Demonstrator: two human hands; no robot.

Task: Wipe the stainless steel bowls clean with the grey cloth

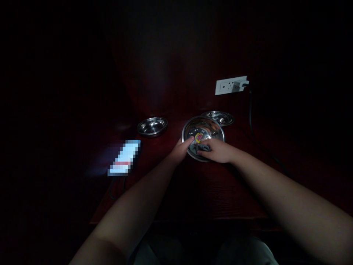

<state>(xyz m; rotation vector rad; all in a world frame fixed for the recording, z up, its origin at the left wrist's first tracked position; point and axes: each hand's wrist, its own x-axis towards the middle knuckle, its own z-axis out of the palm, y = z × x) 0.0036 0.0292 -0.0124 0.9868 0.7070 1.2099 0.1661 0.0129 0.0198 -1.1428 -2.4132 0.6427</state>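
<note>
A shiny metal bowl [215, 131] with a yellow and red sticker [199, 138] inside is tilted toward me above the dark red table. My left hand [180, 150] grips its left rim, with the thumb over the inside edge. Inside the bowl, my right hand [217, 150] has its fingers closed on a dark grey cloth [203, 147] pressed against the metal. The left fingers behind the bowl are hidden. Just behind it lies another round metal dish [220, 117], partly covered by the bowl.
Another metal bowl [152, 127] stands at the back left. A lit phone [125, 158], blurred out, lies at the left with a cable. On the wall, a white socket [230, 85] holds a plug whose dark cord [250, 112] hangs down. The table's front edge [176, 221] runs nearest me.
</note>
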